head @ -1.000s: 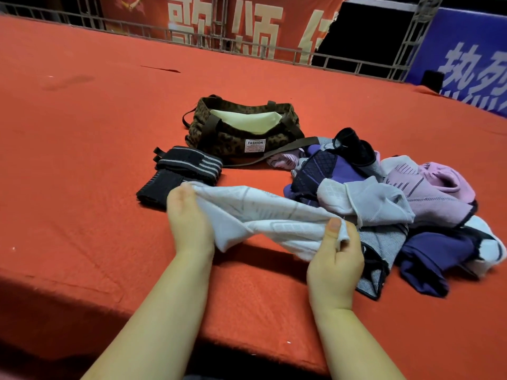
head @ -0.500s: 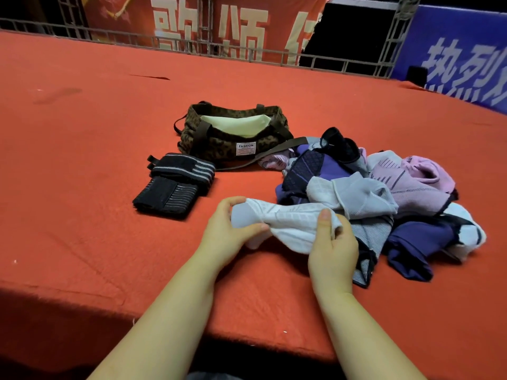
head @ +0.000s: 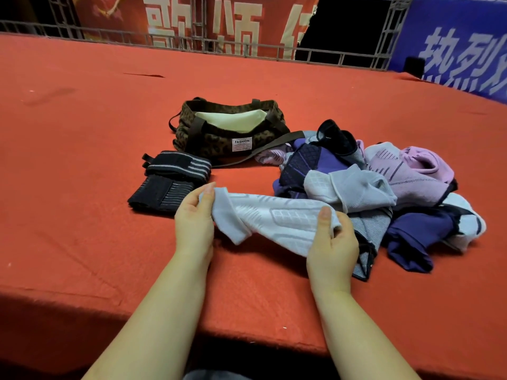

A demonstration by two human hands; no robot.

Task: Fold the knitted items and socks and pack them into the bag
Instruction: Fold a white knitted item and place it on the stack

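White knitted sock [head: 274,218] is hanging limp between two hands at centre frame, just above the red cloth table [head: 82,160]. Left hand [head: 194,223] is pinching one end; right hand [head: 333,242] is gripping the other. It looks light and floppy, best held by its ends. Unfolded knitwear pile [head: 384,187] is lying right; leopard-print bag [head: 227,130] is gaping open behind.

A red cloth-covered table [head: 82,160] carried a leopard-print bag [head: 216,138]. Just before the bag lay black striped knitted items [head: 167,182], folded. Right of the bag lay a heap of socks [head: 384,187].
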